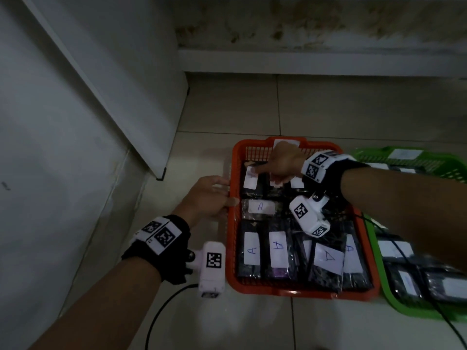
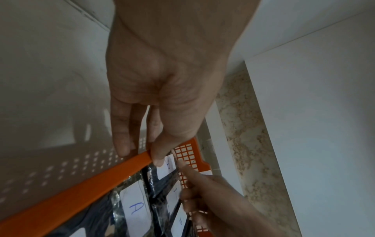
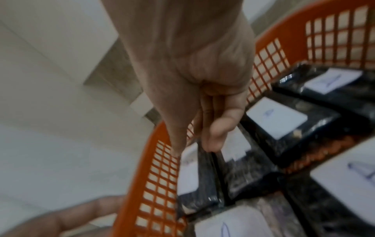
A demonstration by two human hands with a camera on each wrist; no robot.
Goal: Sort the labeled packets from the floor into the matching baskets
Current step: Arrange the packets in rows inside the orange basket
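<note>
An orange basket (image 1: 303, 292) stands on the tiled floor with several dark packets in it, most showing a white label marked A. My left hand (image 1: 223, 195) pinches the basket's left rim (image 2: 81, 192), thumb over the top and fingers (image 2: 121, 144) outside. My right hand (image 1: 262, 173) reaches into the far left corner. Its index finger and thumb (image 3: 215, 136) pinch the top end of a labeled packet (image 3: 188, 174) beside the basket wall (image 3: 154, 184); the other fingers are curled.
A green basket (image 1: 394, 303) with more labeled packets sits against the orange one on the right. A white panel (image 1: 101, 84) leans along the left, and a wall base (image 1: 303, 61) runs across the back. A black cable (image 1: 161, 311) trails on the floor near me.
</note>
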